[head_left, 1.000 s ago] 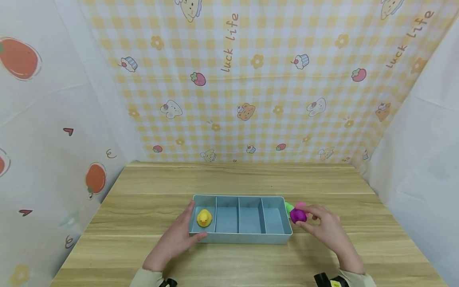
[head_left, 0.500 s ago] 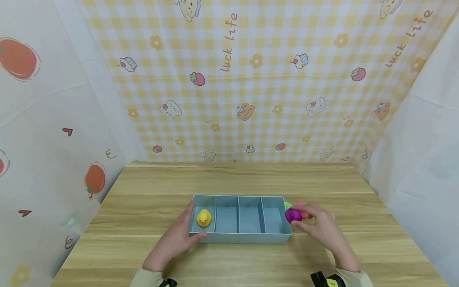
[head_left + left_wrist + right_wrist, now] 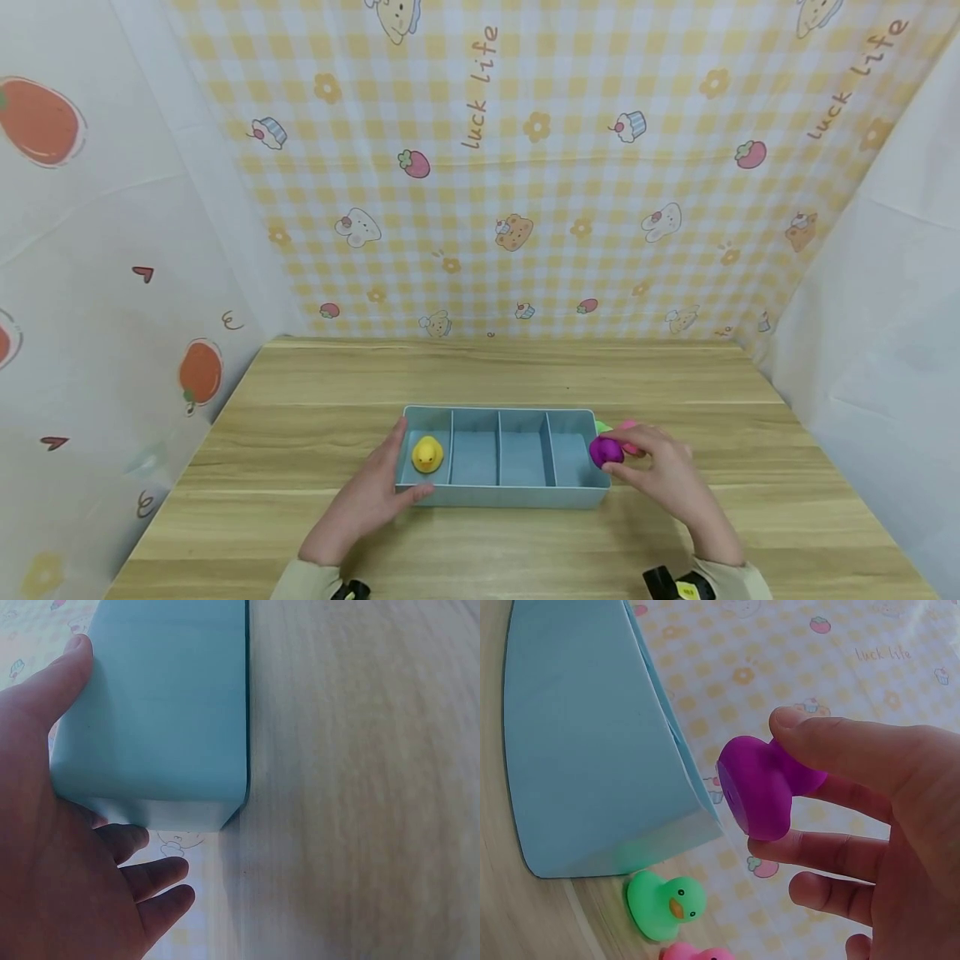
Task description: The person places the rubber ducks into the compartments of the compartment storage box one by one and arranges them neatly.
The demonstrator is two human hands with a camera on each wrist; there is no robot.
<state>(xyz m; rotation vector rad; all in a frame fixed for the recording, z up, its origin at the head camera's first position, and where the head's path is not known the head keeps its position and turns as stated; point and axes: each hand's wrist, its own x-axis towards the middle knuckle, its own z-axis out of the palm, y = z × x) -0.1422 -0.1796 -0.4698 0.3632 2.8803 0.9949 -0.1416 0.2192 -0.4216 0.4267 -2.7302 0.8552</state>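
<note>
My left hand [image 3: 372, 490] rests against the left end of a blue-grey divided box [image 3: 517, 498]. Its thumb lies along the front wall and its fingers stretch along the end wall; in the left wrist view several fingertips [image 3: 166, 906] stand free of the box. My right hand [image 3: 667, 473] pinches a purple rubber duck [image 3: 759, 787] between thumb and fingers, at rim height by the box's right end. A yellow rubber duck [image 3: 427, 455] sits in the leftmost compartment. The other compartments hold nothing visible.
On the table beyond the box's right end sit a green rubber duck [image 3: 664, 907] and a pink one [image 3: 694, 952], both partly hidden behind my right hand in the head view. A checked cloth [image 3: 537, 192] hangs at the table's back edge, with white cloths at both sides.
My right hand has moved left with the purple duck, from beside the box to over its right rim. The left hand, box and yellow duck have stayed put.
</note>
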